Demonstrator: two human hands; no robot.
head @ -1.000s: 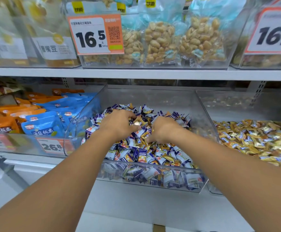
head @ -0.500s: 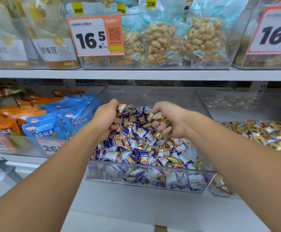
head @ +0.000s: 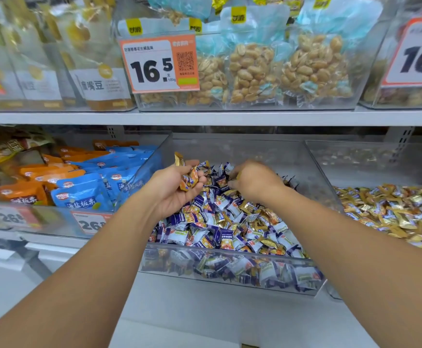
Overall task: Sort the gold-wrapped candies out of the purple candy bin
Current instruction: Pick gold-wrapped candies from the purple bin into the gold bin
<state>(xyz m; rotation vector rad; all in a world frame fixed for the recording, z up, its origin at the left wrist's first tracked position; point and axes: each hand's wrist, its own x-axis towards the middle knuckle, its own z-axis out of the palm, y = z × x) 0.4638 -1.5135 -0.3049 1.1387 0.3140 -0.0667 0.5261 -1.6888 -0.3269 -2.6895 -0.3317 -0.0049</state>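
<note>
A clear plastic bin [head: 230, 277] on the lower shelf holds a heap of purple-and-white wrapped candies [head: 220, 222] with gold-wrapped candies [head: 247, 205] mixed in. My left hand [head: 172, 189] is raised over the heap's left side, palm turned up, fingers curled round a few gold-wrapped candies [head: 188, 177]. My right hand [head: 252, 180] hovers over the back of the heap, knuckles toward me, fingers curled down and pinching a gold wrapper at its left edge; its fingertips are hidden.
To the right stands a bin of gold-wrapped candies [head: 393, 212]. To the left, a bin of blue and orange snack packets [head: 79, 192] carries a price tag. The shelf above [head: 204, 118] holds bins of bagged peanuts [head: 255, 71] and price cards.
Both hands lifted out of the heap. My left hand turned palm up with gold candies in it, and my right hand moved back over the pile.
</note>
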